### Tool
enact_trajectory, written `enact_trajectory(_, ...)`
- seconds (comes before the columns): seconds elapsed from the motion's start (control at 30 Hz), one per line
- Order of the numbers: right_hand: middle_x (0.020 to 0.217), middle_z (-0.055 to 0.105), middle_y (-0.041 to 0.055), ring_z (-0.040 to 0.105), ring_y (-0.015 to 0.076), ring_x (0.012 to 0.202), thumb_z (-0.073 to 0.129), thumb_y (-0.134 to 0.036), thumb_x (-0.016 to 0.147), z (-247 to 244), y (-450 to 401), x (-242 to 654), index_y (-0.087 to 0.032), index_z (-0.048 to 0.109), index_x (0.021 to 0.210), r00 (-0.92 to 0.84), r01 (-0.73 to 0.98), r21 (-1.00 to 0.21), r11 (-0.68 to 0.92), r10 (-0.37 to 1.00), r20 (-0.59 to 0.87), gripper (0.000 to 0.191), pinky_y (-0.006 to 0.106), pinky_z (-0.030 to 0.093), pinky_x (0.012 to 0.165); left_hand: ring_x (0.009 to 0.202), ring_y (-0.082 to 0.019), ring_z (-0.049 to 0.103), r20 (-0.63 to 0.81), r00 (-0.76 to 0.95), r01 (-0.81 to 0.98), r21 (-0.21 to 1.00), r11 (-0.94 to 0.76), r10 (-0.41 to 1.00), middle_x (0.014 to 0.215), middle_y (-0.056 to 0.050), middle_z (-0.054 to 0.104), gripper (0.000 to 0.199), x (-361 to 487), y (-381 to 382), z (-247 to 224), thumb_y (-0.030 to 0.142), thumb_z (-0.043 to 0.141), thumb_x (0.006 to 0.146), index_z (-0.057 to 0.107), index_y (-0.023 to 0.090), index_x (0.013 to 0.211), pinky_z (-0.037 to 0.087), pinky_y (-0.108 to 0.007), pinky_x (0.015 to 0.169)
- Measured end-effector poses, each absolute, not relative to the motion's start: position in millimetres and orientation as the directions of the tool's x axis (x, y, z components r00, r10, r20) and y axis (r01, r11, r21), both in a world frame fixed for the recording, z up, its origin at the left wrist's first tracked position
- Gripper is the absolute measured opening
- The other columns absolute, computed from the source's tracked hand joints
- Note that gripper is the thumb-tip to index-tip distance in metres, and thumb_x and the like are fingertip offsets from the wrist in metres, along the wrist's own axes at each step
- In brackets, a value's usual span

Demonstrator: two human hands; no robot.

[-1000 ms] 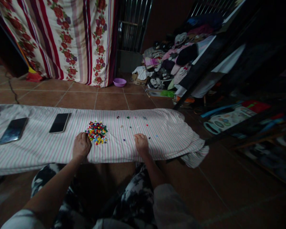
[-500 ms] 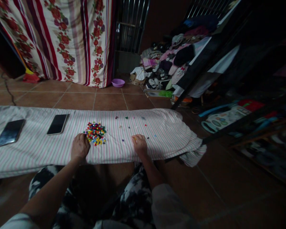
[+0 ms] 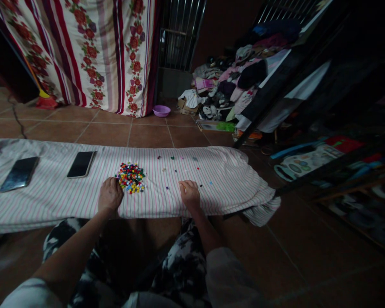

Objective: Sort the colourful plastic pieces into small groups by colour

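Observation:
A heap of tiny coloured blocks (image 3: 131, 175) lies on the striped cloth (image 3: 154, 205), in red, yellow, green, blue, white and dark colours. Resting on the cloth against the heap's left edge is my left hand (image 3: 111, 196), its fingers loosely bent and holding nothing I can see. To the right, my right hand (image 3: 190, 196) is down on the cloth with thumb and fingertips pinched; whatever is between them is hidden. Single pieces and small clusters lie spread around it: a dark blue block (image 3: 167, 188), a red block (image 3: 198, 168), a black block (image 3: 201, 185) and a light blue block (image 3: 211, 183).
Two phones lie left of the heap, a nearer-edge phone (image 3: 19, 174) and a black-screened phone (image 3: 81, 164). Beyond the cloth are a purple basin (image 3: 161, 111), a floral curtain (image 3: 105, 55) and a pile of clothes (image 3: 227, 81). A dark post (image 3: 259, 109) slants at the right.
The view has shifted slightly, so everything sits a little further right. Both hands keep their places on the cloth, and the blocks look unchanged.

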State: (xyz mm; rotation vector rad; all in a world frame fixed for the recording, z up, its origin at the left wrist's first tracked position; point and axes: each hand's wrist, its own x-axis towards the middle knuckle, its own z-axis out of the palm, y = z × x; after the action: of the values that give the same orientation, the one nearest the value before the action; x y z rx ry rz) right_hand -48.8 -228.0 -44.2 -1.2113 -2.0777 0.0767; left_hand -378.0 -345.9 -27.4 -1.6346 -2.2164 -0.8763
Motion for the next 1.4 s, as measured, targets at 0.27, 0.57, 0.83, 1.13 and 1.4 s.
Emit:
enact_trajectory(0.27,0.101,0.066,0.0108,0.054,0.0242,0.098,0.046,-0.025,0.095,-29,-235,-55,-0.019,0.071,0.109,-0.265,0.719,-0.408,0.564,0.764,0.589,0.029,0.039,0.045,0.091,0.093,-0.028,0.056,0.508,-0.364,0.916,0.345,0.203,0.781,0.092,-0.012,0.059,0.016,-376,-346,-26,0.020,0.037,0.087,0.052,0.020,0.093,0.045,-0.045,0.087)
enact_trajectory(0.57,0.095,0.068,0.0061,0.060,0.0194,0.095,0.050,-0.025,0.097,-16,-275,-128,-0.023,0.071,0.100,-0.524,0.545,-0.434,0.717,0.696,0.491,0.022,0.032,0.048,0.088,0.096,-0.028,0.055,0.468,-0.365,0.916,0.333,0.221,0.805,0.094,-0.014,0.059,0.018,-376,-346,-24,0.020,0.036,0.088,0.053,0.018,0.094,0.045,-0.043,0.090)
enact_trajectory(0.83,0.095,0.067,0.0040,0.062,0.0190,0.092,0.060,-0.024,0.091,-24,-289,-185,-0.026,0.068,0.096,-0.536,0.637,-0.457,0.621,0.783,0.316,0.010,0.029,0.048,0.081,0.098,-0.028,0.055,0.486,-0.374,0.909,0.363,0.207,0.790,0.097,-0.015,0.059,0.020,-375,-346,-25,0.019,0.036,0.089,0.053,0.018,0.098,0.045,-0.045,0.091)
enact_trajectory(1.13,0.096,0.068,0.0038,0.062,0.0186,0.092,0.059,-0.023,0.092,-24,-293,-180,-0.024,0.064,0.096,-0.523,0.595,-0.490,0.637,0.770,0.366,0.007,0.029,0.046,0.083,0.099,-0.028,0.055,0.492,-0.371,0.909,0.366,0.200,0.787,0.096,-0.014,0.059,0.019,-375,-346,-26,0.020,0.036,0.089,0.052,0.019,0.098,0.045,-0.045,0.091)
enact_trajectory(1.4,0.092,0.068,0.0023,0.061,0.0171,0.085,0.056,-0.020,0.092,-23,-296,-179,-0.023,0.062,0.094,-0.494,0.607,-0.520,0.602,0.797,0.346,0.007,0.028,0.045,0.079,0.097,-0.028,0.056,0.505,-0.362,0.913,0.361,0.189,0.783,0.095,-0.013,0.059,0.019,-376,-347,-26,0.022,0.035,0.090,0.053,0.019,0.096,0.046,-0.046,0.091)
